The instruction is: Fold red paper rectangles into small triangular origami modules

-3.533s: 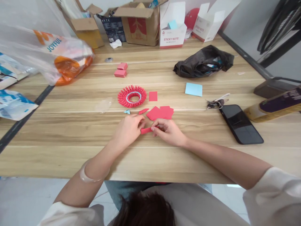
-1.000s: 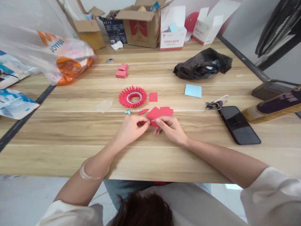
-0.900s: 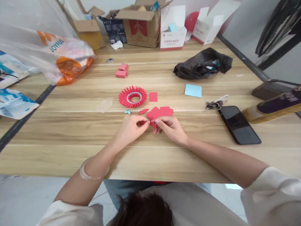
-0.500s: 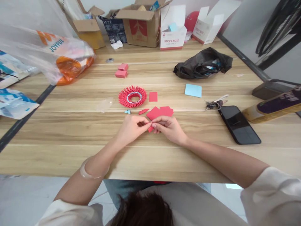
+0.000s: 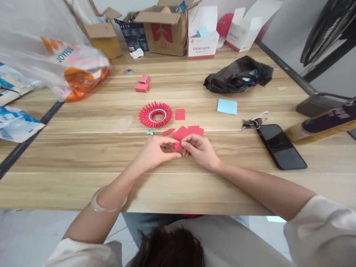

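A small folded red paper (image 5: 178, 146) is pinched in my right hand (image 5: 199, 150), between thumb and fingers. My left hand (image 5: 158, 150) is at the paper's left side, its thumb spread away below and its fingers behind the paper's edge. Just beyond the hands lie loose red sheets (image 5: 194, 130), a folded red piece (image 5: 168, 132) and small blue folded pieces (image 5: 150, 132). Farther back rests a spiky red paper ring (image 5: 145, 115) with a blue and white inner band, beside a red square (image 5: 180, 114).
Two red paper stacks (image 5: 142, 88) lie farther back. On the right are a blue pad (image 5: 227, 106), keys (image 5: 251, 123), a phone (image 5: 281, 147) and a black bag (image 5: 239, 76). Boxes (image 5: 167, 35) line the back; a plastic bag (image 5: 83, 72) stands left.
My left thumb has moved down, off the red paper, and the left hand has opened somewhat. More of the paper shows now. The whole view has shifted slightly.
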Motion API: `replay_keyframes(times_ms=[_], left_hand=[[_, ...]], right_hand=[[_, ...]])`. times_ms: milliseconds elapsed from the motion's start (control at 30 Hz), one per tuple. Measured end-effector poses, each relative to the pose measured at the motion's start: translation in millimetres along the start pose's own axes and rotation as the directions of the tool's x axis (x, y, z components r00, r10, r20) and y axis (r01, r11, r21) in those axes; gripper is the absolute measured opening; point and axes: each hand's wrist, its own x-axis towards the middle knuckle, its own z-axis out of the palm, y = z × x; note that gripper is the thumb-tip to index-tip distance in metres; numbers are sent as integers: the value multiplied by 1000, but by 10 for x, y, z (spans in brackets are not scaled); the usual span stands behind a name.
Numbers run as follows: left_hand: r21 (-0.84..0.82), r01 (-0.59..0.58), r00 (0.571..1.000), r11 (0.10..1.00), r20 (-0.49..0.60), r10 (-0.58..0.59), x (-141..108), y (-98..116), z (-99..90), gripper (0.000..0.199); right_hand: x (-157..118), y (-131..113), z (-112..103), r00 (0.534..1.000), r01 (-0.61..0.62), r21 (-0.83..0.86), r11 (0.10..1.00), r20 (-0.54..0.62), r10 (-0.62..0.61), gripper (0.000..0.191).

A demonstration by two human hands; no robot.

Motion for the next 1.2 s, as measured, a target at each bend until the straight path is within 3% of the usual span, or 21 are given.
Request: replay_keyframes(times_ms=[133,233,500,1200], left_hand=[[36,-9,991,999,-130,14,-1,13,26,16],[83,-13,986,996,-167,27,-1,23,26,13],[33,-20,985,999,-169,26,-2,-6,21,15],[27,-73,988,997,-137,76,12,-2,-10,9]], right_hand=[[1,2,3,1000,-6,7,1000,-9,6,27],[2,1,5,1000,-6,12,1000,-7,6,25],[2,-10,8,999,-39,97,995,3,39,22],[8,17,2,1000,-2,46,999,10,1,22]])
